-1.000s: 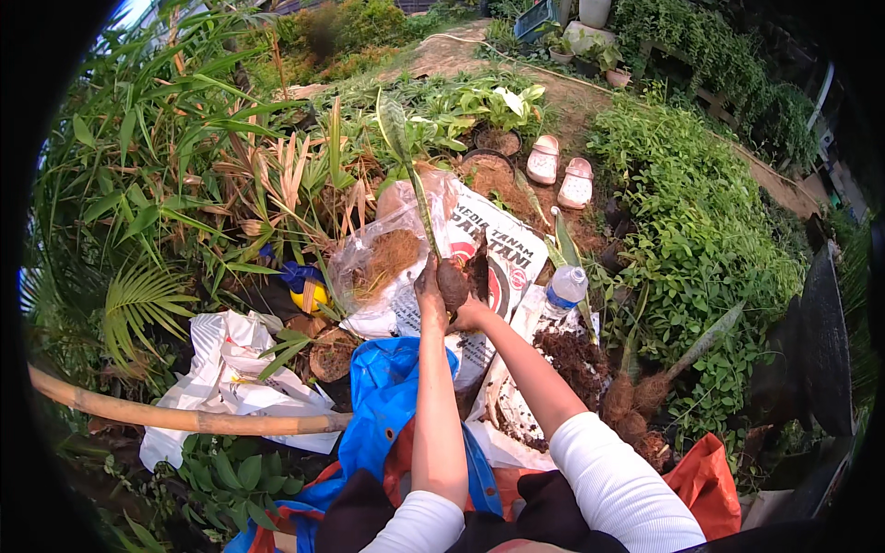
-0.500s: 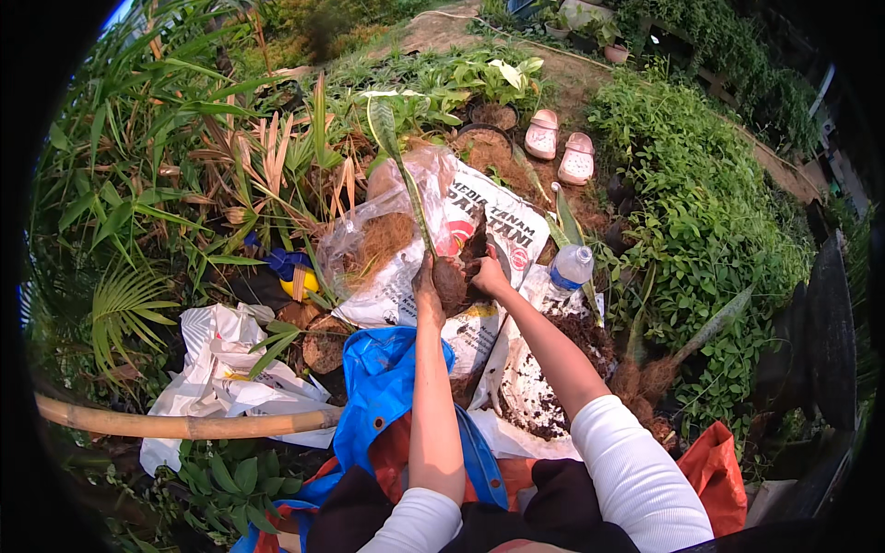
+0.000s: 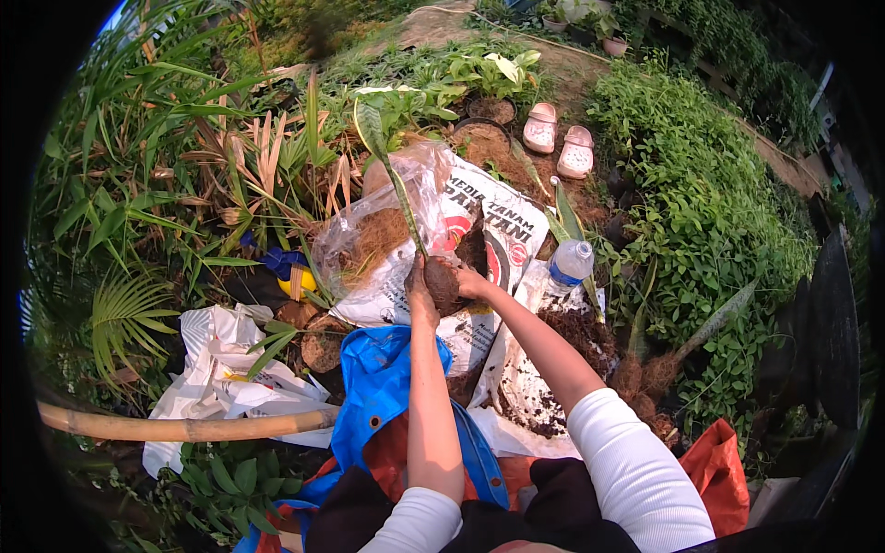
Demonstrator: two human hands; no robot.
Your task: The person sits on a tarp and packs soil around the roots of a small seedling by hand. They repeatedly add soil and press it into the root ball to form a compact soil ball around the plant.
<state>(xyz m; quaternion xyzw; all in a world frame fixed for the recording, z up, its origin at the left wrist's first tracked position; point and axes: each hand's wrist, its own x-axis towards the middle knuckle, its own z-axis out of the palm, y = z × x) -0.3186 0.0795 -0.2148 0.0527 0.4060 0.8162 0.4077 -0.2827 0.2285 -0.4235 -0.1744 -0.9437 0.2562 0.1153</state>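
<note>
My left hand (image 3: 419, 291) and my right hand (image 3: 467, 282) both clasp the brown, soil-caked root ball (image 3: 443, 280) of a long-leaved plant. Its single tall green mottled leaf (image 3: 385, 157) rises up and to the left. I hold it over a white printed soil bag (image 3: 489, 230) with an open dark mouth. A clear plastic bag of brown fibre (image 3: 378, 235) lies just left of it.
A plastic water bottle (image 3: 567, 265) stands to the right, by loose dark soil on white sheeting (image 3: 525, 387). More uprooted plants (image 3: 664, 369) lie at the right. A bamboo pole (image 3: 184, 426), white bags (image 3: 221, 369), blue fabric (image 3: 387, 387), pink clogs (image 3: 558, 140) and dense greenery surround me.
My right hand went to the soil bag's mouth and has come back onto the root ball. The view has tilted slightly; the plant stays held.
</note>
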